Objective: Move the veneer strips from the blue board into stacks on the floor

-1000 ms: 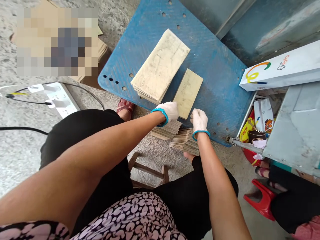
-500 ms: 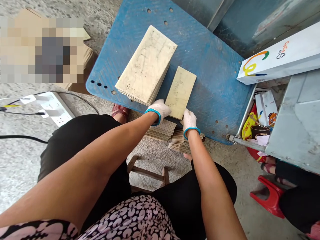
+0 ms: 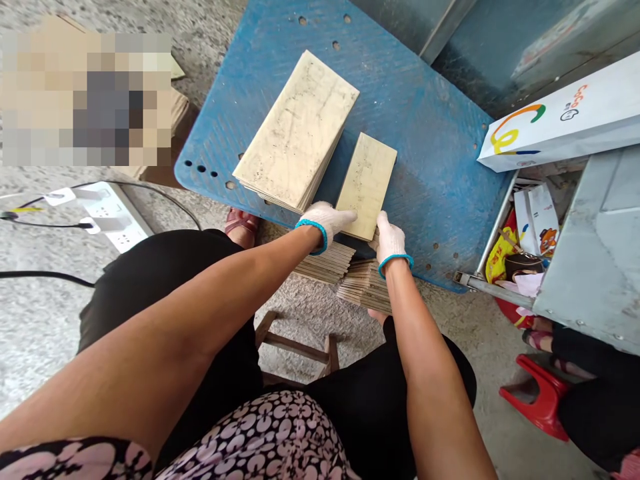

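Both my hands wear white gloves with blue cuffs. My left hand (image 3: 327, 219) and my right hand (image 3: 389, 239) grip the near end of a narrow pale wooden sheet (image 3: 367, 183) lying on a blue board (image 3: 425, 140). Beside it, to the left, sits a wider stack of pale sheets (image 3: 299, 130). Below my hands, off the board's edge, lie two fanned piles of thin brown sheets (image 3: 350, 273).
A white power strip (image 3: 113, 213) with cables lies on the concrete floor at left. At right are a white paper bag (image 3: 560, 120), an open metal drawer (image 3: 520, 233) with clutter, and a red stool (image 3: 533, 397) by another person's legs. A wooden stool (image 3: 300, 343) stands between my knees.
My hands have shifted slightly on the narrow sheet's near end, fingers now reaching further onto it. The sheet stays in place on the blue board.
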